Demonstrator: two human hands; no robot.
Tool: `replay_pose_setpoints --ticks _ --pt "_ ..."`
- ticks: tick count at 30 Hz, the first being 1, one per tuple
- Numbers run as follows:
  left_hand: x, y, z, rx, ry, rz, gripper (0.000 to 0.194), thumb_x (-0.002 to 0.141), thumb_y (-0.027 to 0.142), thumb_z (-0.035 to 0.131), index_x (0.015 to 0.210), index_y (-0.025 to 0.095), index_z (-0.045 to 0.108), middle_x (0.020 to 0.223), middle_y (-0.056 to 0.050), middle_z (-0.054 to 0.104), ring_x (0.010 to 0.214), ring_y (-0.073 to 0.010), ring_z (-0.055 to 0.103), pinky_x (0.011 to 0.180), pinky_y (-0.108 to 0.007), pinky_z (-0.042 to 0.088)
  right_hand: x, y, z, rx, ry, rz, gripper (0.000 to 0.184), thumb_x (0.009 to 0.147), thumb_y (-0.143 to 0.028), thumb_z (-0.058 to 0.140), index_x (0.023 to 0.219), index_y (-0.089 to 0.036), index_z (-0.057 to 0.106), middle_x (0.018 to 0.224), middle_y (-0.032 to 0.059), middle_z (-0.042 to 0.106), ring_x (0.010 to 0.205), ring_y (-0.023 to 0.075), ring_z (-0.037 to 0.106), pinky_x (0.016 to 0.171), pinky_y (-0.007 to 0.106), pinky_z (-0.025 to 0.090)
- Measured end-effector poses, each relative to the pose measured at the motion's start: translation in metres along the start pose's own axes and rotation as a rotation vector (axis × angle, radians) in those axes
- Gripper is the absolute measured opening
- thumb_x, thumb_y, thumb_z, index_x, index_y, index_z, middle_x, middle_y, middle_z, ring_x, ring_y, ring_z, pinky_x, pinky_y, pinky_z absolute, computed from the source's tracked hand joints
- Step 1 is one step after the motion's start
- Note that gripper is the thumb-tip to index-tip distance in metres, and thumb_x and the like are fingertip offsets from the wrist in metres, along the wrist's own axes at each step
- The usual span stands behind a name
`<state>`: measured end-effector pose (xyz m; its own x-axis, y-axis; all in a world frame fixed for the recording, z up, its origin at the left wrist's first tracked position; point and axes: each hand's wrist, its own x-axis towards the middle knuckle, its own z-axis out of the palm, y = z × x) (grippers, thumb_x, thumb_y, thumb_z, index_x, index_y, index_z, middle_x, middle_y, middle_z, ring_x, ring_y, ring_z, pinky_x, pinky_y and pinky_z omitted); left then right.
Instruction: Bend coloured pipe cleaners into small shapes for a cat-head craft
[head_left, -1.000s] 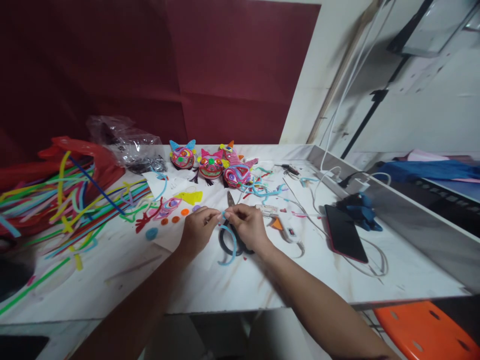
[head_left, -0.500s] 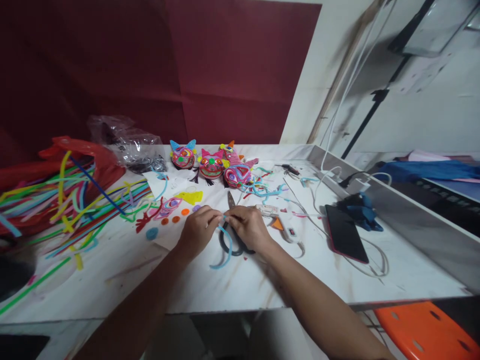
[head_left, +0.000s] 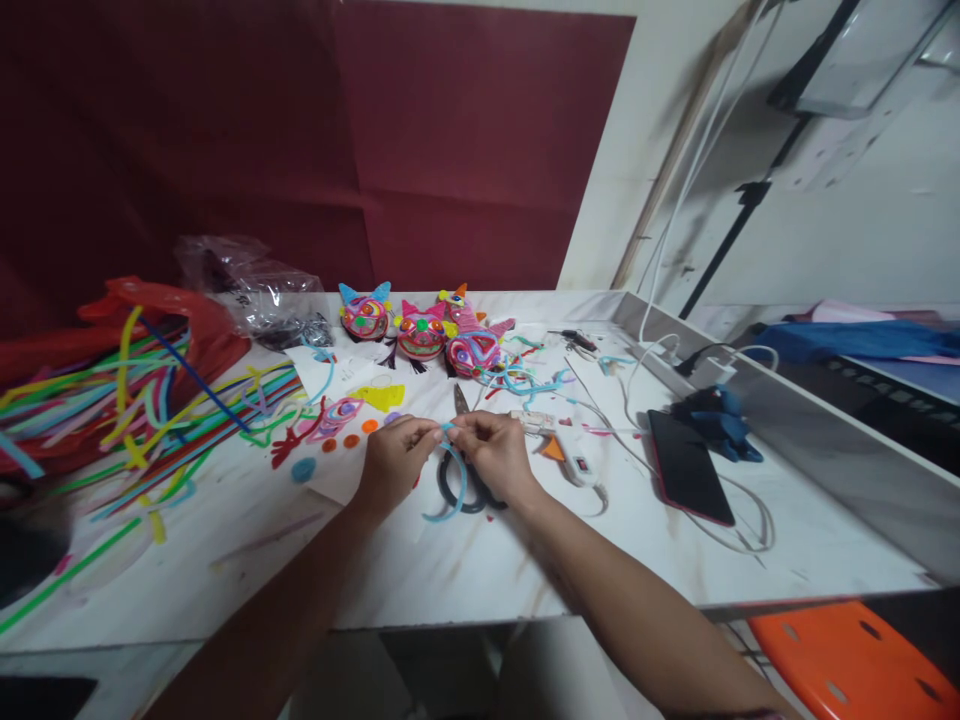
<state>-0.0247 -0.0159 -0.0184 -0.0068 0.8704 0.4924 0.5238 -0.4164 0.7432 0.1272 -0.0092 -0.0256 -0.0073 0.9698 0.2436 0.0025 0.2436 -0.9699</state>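
Between the fingertips of my left hand (head_left: pixel 397 455) and my right hand (head_left: pixel 493 450) is a light blue pipe cleaner (head_left: pixel 459 490), pinched by both. Its long free end hangs down in a curve toward me. Behind and under it lie scissors (head_left: pixel 446 492) with black handles, partly hidden by my right hand; the blade tips point away. Left of my left hand are several orange discs (head_left: pixel 351 441), a blue disc (head_left: pixel 303 469) and a pink coiled piece (head_left: pixel 339 417) with red ends. A white glue gun (head_left: pixel 577 466) with an orange part lies right of my right hand.
Several colourful animal-head crafts (head_left: pixel 421 333) stand at the table's back. Bundled pipe cleaners (head_left: pixel 161 400) spill from a red plastic bag (head_left: pixel 199 318) on the left. A phone (head_left: pixel 688 467) and cables lie at right, beside a raised edge (head_left: pixel 810 430). An orange stool (head_left: pixel 855 655) is below.
Both hands stay almost in place, still pinching the light blue pipe cleaner. Its hanging end has swung slightly right and up, and the fingers have shifted a little.
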Motion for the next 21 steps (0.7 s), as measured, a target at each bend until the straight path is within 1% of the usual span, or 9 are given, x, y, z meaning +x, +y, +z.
replay_pose_setpoints --ticks 5,7,8,10,11,14,16,18,21 --pt "0.000 0.002 0.002 -0.214 -0.013 -0.185 0.021 0.071 0.036 0.064 0.074 0.016 0.070 0.064 0.000 0.067 0.055 -0.0130 0.059 0.051 -0.022 0.046 -0.002 -0.002 0.009 0.254 0.043 0.125 0.022 0.058 -0.033 0.081 0.071 -0.017 0.071 0.054 -0.0016 0.065 0.045 0.0110 0.052 0.046 0.023 0.043" --pt "0.001 0.001 0.001 -0.225 -0.036 -0.196 0.022 0.072 0.037 0.063 0.074 0.016 0.069 0.062 0.000 0.066 0.054 -0.0127 0.058 0.051 -0.022 0.045 -0.001 0.000 0.009 0.300 0.007 0.164 0.026 0.056 -0.034 0.083 0.071 -0.017 0.071 0.056 -0.0008 0.066 0.047 0.0122 0.056 0.049 0.024 0.046" --pt "0.002 0.000 -0.001 -0.200 -0.051 -0.166 0.021 0.072 0.036 0.062 0.073 0.016 0.069 0.062 0.000 0.065 0.054 -0.0127 0.058 0.052 -0.022 0.045 0.000 0.001 0.007 0.296 -0.034 0.173 0.026 0.056 -0.034 0.083 0.071 -0.017 0.071 0.056 -0.0004 0.066 0.049 0.0127 0.057 0.050 0.025 0.046" --pt "0.003 -0.001 -0.003 -0.093 -0.069 -0.042 0.019 0.074 0.033 0.060 0.069 0.017 0.068 0.062 0.000 0.064 0.057 -0.0130 0.058 0.054 -0.023 0.045 0.002 0.002 0.002 0.211 -0.114 0.128 0.023 0.060 -0.035 0.081 0.071 -0.017 0.071 0.056 -0.0005 0.065 0.049 0.0128 0.056 0.050 0.025 0.045" --pt "0.004 -0.002 -0.004 -0.024 -0.073 0.035 0.018 0.075 0.031 0.059 0.068 0.018 0.068 0.062 0.000 0.062 0.058 -0.0129 0.058 0.055 -0.023 0.044 0.003 0.002 -0.002 0.124 -0.142 0.064 0.020 0.063 -0.033 0.080 0.071 -0.017 0.072 0.057 -0.0007 0.064 0.050 0.0128 0.055 0.050 0.025 0.044" --pt "0.003 -0.004 -0.005 0.156 -0.084 0.222 0.018 0.078 0.025 0.056 0.067 0.018 0.068 0.062 0.000 0.059 0.057 -0.0127 0.056 0.057 -0.024 0.043 0.006 -0.001 -0.012 -0.262 -0.177 -0.245 0.003 0.073 -0.022 0.071 0.074 -0.020 0.074 0.068 0.0009 0.065 0.061 0.0138 0.058 0.059 0.026 0.044" --pt "0.002 -0.005 -0.004 0.204 -0.098 0.285 0.020 0.081 0.024 0.054 0.068 0.018 0.068 0.064 -0.001 0.062 0.060 -0.0136 0.058 0.060 -0.024 0.044 0.006 -0.004 -0.016 -0.460 -0.218 -0.371 0.010 0.078 -0.015 0.066 0.075 -0.020 0.073 0.072 0.0022 0.067 0.067 0.0147 0.060 0.065 0.026 0.043" --pt "0.002 -0.005 -0.004 0.188 -0.120 0.301 0.022 0.083 0.025 0.053 0.070 0.018 0.070 0.069 -0.003 0.066 0.067 -0.0151 0.062 0.065 -0.025 0.047 0.005 -0.007 -0.018 -0.543 -0.234 -0.388 0.013 0.080 -0.012 0.063 0.073 -0.019 0.072 0.069 0.0018 0.066 0.065 0.0140 0.059 0.064 0.025 0.042" --pt "0.004 -0.004 -0.006 0.112 -0.145 0.243 0.021 0.083 0.028 0.055 0.074 0.019 0.072 0.075 -0.004 0.070 0.072 -0.0158 0.065 0.067 -0.024 0.048 0.004 -0.009 -0.019 -0.514 -0.186 -0.324 0.011 0.080 -0.015 0.064 0.071 -0.017 0.069 0.062 -0.0008 0.061 0.057 0.0117 0.053 0.057 0.023 0.038"
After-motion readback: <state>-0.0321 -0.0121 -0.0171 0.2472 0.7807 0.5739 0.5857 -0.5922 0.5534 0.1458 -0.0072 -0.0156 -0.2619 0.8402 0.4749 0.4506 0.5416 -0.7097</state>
